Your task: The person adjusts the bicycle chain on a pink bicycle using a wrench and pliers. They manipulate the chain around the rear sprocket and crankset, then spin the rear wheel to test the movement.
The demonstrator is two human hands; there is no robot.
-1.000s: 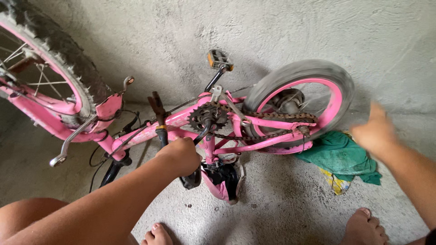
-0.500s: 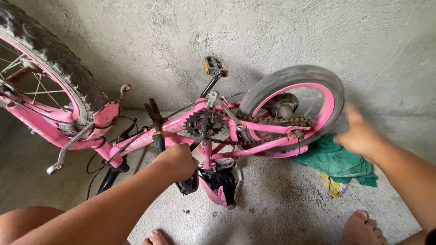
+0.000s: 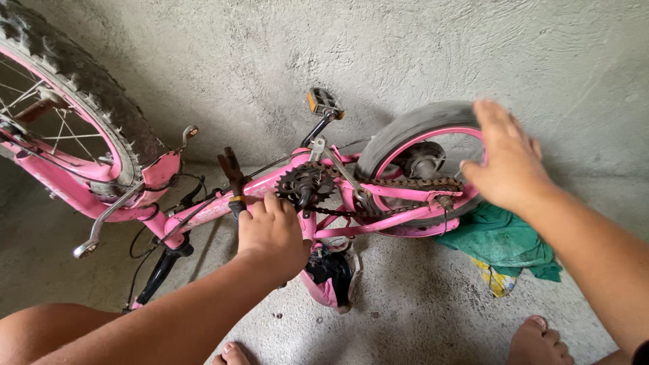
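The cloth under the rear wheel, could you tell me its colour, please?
Green cloth, head view.

Bike surfaces, quick notes
Frame (image 3: 270, 182) glossy pink paint; chain (image 3: 405, 182) rusty metal; rear tyre (image 3: 412, 125) matt rubber; wall (image 3: 405, 54) rough concrete.

No signs, no screens, no labels in view. Only possible package: crumpled yellow printed wrapper (image 3: 498, 278) on floor, peeking from under green cloth (image 3: 503, 236), below right grip (image 3: 510, 165); kind unclear.
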